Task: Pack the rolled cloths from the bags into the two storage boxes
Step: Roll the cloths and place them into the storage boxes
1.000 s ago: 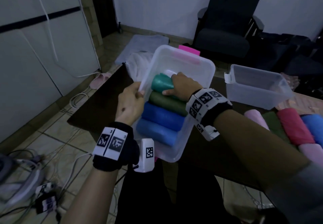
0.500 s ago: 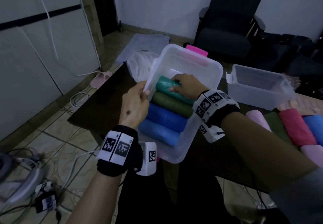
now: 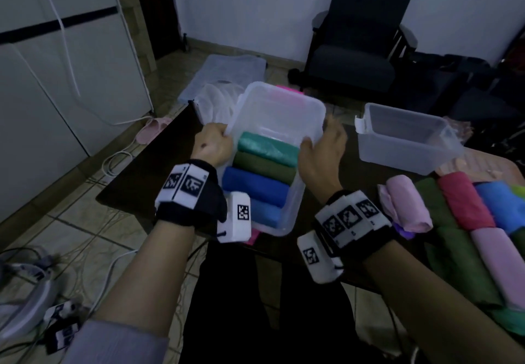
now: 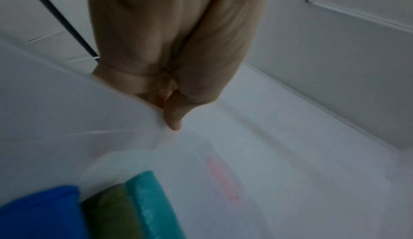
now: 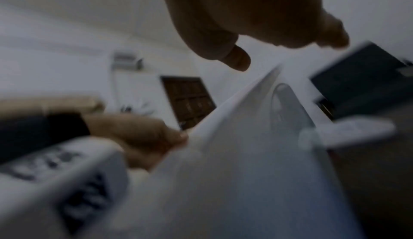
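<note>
No brand or readable writing shows anywhere, only black-and-white square marker patterns on my wrist bands. The dark armchair [image 3: 360, 37] fills the upper right of the head view, behind the dark counter [image 3: 159, 165] that runs across the middle. On it, at centre frame, stands the clear plastic storage box [image 3: 284, 102], smooth and rounded at the corners, tilted toward me; four soft rolls lie side by side in its near half: teal roll [image 3: 264, 145], olive roll [image 3: 264, 166], blue roll [image 3: 252, 190], lighter blue roll [image 3: 264, 213]. A second clear box [image 3: 403, 136] sits well apart to the right. More rolled cloths [image 3: 460, 207], pink, red, green and blue, lie at the right edge. A white mesh bag [image 3: 216, 102] lies behind the first box. My left hand [image 3: 213, 145] pinches the box's left rim, fingers [image 4: 172, 117] clenched on it. My right hand [image 3: 321, 150] is at the right rim, blurred; its fingers look spread, thumb at the rim, and I cannot tell whether they grip it.
</note>
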`<state>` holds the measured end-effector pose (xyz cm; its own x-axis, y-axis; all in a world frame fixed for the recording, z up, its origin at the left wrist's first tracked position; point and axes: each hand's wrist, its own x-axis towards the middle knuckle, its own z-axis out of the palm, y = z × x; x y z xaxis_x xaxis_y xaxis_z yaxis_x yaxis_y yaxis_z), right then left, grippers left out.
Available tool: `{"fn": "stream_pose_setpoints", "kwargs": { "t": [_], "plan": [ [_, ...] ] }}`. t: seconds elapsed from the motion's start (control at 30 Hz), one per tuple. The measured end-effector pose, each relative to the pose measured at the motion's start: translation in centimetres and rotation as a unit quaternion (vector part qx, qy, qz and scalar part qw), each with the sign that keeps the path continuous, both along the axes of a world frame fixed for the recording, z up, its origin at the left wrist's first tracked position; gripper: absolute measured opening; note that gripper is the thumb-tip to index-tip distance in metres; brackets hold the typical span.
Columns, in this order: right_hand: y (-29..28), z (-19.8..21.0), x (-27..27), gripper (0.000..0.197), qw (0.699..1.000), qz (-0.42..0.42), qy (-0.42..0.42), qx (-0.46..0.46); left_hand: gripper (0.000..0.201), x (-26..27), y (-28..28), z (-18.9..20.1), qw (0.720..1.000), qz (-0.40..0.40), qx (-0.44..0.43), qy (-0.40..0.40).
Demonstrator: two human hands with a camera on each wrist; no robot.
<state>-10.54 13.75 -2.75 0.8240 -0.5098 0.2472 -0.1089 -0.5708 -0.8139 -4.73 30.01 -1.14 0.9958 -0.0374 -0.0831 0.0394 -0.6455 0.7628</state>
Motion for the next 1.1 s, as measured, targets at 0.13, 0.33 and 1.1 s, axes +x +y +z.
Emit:
{"fn": "stream_pose_setpoints", "kwargs": {
  "t": [0.13,0.33,1.1],
  "plan": [
    [-0.6,0.2,-1.4,0.018,0.898,0.119,0.097,0.412,0.037,2.4,-0.8,-0.2,0.998,0.002,0.029,0.062],
    [-0.9,-0.9,-0.9,0.02,0.908,0.121,0.101,0.387,0.04,4.0,-1.6,-0.4,0.992,-0.007,0.089,0.092],
    [-20.8,-7.5,-7.5,0.066,0.922,-0.055,0.359,-0.134,0.072,-12.1,-17.6,-12.0,0.862,-0.383,0.298,0.148]
  ]
}}
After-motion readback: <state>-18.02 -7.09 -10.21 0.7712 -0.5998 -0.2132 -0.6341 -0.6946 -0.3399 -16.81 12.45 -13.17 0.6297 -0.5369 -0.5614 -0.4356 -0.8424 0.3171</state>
